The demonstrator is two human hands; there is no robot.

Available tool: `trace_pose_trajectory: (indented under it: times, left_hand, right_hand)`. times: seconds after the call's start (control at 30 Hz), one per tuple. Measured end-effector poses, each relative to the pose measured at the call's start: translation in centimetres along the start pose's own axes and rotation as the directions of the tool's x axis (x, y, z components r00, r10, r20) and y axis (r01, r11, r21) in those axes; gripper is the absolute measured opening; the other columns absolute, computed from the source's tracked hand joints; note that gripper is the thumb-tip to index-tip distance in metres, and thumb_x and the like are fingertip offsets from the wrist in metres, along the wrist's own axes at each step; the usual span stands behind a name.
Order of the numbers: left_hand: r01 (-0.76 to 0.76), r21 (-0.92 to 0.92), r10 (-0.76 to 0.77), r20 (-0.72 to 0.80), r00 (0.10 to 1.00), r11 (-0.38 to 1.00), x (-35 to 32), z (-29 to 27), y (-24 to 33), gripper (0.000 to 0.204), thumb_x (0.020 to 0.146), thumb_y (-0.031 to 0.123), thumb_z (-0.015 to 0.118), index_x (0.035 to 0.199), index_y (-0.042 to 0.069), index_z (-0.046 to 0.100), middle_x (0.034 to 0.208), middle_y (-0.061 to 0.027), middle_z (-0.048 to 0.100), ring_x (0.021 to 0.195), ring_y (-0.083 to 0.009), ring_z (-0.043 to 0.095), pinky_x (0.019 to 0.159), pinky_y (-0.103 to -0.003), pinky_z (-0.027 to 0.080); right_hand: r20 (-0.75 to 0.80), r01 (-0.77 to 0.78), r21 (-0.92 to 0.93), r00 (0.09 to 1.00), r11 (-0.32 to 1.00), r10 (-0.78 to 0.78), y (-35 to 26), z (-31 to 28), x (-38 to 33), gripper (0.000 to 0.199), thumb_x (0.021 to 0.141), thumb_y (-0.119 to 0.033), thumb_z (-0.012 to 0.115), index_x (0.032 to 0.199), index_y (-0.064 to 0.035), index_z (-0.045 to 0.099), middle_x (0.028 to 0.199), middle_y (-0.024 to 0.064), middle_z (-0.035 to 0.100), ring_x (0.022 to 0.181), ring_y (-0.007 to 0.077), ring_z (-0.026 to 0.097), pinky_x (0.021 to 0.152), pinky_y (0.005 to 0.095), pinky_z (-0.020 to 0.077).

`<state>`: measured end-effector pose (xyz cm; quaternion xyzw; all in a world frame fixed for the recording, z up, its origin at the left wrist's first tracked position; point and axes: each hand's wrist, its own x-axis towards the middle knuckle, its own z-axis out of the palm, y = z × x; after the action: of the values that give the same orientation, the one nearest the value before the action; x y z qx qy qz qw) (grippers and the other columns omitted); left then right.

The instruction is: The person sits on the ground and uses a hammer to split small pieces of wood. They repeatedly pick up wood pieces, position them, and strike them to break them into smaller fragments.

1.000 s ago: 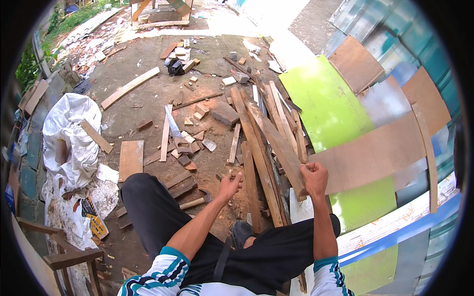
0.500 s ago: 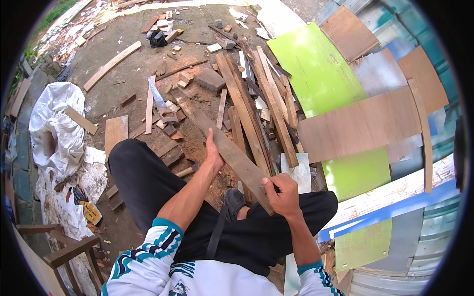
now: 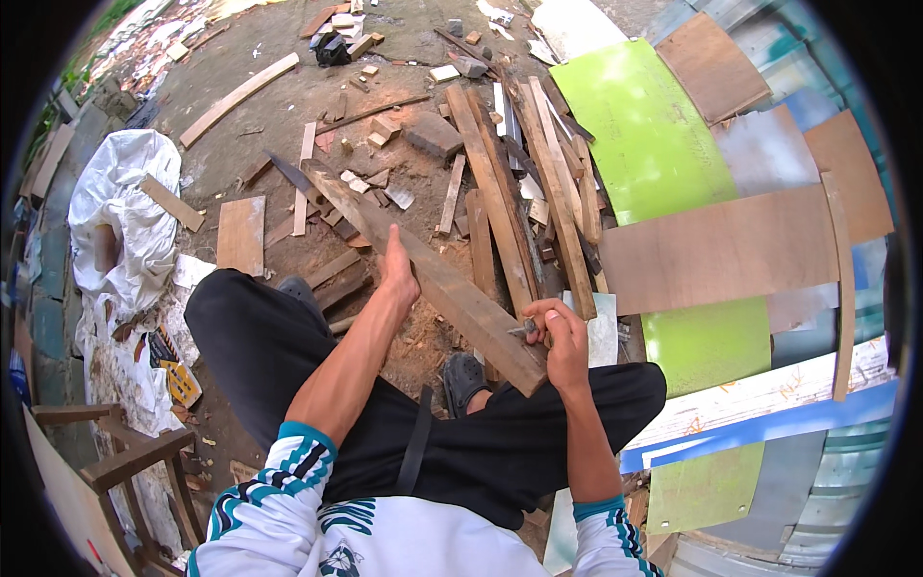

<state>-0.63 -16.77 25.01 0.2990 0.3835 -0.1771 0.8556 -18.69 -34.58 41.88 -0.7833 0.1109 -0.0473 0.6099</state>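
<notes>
A long brown wooden plank (image 3: 442, 284) slants across my lap from the upper left down to my right knee. My left hand (image 3: 396, 274) grips its left edge near the middle, thumb pointing up along the wood. Close to the plank's near end, my right hand (image 3: 562, 341) is closed, the fingertips pinching a small dark grey piece (image 3: 525, 329) whose kind I cannot make out. Past the far end of the plank shows a handsaw blade (image 3: 288, 176); its handle is hidden behind the wood.
Long timber pieces (image 3: 490, 192) lie stacked ahead. Green panels (image 3: 625, 125) and a brown plywood sheet (image 3: 716, 250) cover the right side. A white sack (image 3: 125, 212) rests at left, above a dark wooden frame (image 3: 139, 457). Offcuts and a brick (image 3: 433, 135) litter the ground.
The plank has turned in my hands and shows more of its thick edge. My right hand has come off the plank's end and now pinches a small dark piece. The view has shifted slightly.
</notes>
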Motion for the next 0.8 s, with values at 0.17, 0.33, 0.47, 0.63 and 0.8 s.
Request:
trace_pose_trajectory:
  times: [0.17, 0.33, 0.47, 0.63, 0.8]
  left_hand:
    - [-0.104, -0.024, 0.104, -0.026, 0.994, 0.994, 0.9, -1.5, 1.0, 0.07, 0.095, 0.043, 0.065, 0.145, 0.006, 0.032, 0.135, -0.0151, 0.051, 0.116, -0.0334, 0.058, 0.095, -0.058, 0.051]
    - [-0.158, -0.053, 0.156, -0.035, 0.987, 0.986, -1.9, -1.1, 3.3, 0.067, 0.096, 0.044, 0.064, 0.144, 0.007, 0.034, 0.136, -0.0138, 0.05, 0.118, -0.0334, 0.056, 0.096, -0.058, 0.049]
    - [-0.173, -0.054, 0.176, 0.05, 0.983, 0.983, -4.6, -1.0, 6.6, 0.072, 0.095, 0.055, 0.06, 0.145, 0.009, 0.036, 0.138, -0.0133, 0.049, 0.121, -0.0346, 0.054, 0.099, -0.059, 0.046]
    - [-0.264, -0.131, 0.279, 0.109, 0.954, 0.955, -6.2, -1.6, 9.7, 0.072, 0.095, 0.06, 0.056, 0.145, 0.01, 0.04, 0.139, -0.0142, 0.05, 0.121, -0.0369, 0.054, 0.099, -0.062, 0.045]
    - [-0.392, -0.08, 0.396, 0.031, 0.918, 0.916, -6.3, -3.3, 11.0, 0.068, 0.097, 0.05, 0.06, 0.141, 0.001, 0.039, 0.13, -0.0172, 0.053, 0.113, -0.0344, 0.06, 0.091, -0.057, 0.055]
  right_hand:
    - [0.108, 0.091, -0.046, 0.991, 0.995, -0.086, 1.0, -1.1, 0.9, 0.025, 0.092, -0.016, 0.052, 0.098, 0.0016, 0.069, 0.073, -0.0004, 0.057, 0.065, 0.0067, 0.049, 0.062, 0.0238, 0.041]
    - [0.226, 0.096, -0.059, 0.971, 0.994, -0.08, 3.0, -1.4, 2.5, 0.012, 0.088, -0.012, 0.065, 0.091, -0.0006, 0.065, 0.074, -0.0023, 0.058, 0.066, 0.0052, 0.047, 0.06, 0.0234, 0.0379]
    - [0.243, 0.229, 0.011, 0.944, 0.973, -0.225, 3.8, 0.5, 3.2, 0.012, 0.09, -0.013, 0.069, 0.091, -0.0016, 0.064, 0.08, -0.0032, 0.06, 0.07, 0.0031, 0.049, 0.061, 0.0225, 0.0387]
    - [0.238, 0.045, 0.05, 0.97, 0.998, -0.056, 2.5, 2.6, 3.4, 0.015, 0.095, -0.015, 0.065, 0.091, -0.0007, 0.064, 0.074, -0.0038, 0.058, 0.066, 0.0025, 0.048, 0.059, 0.0209, 0.038]
    - [0.253, -0.088, 0.054, 0.965, 0.995, 0.072, 2.2, 4.1, 4.2, 0.025, 0.098, -0.022, 0.065, 0.088, 0.0001, 0.065, 0.066, -0.006, 0.053, 0.059, 0.0007, 0.044, 0.052, 0.0212, 0.0321]
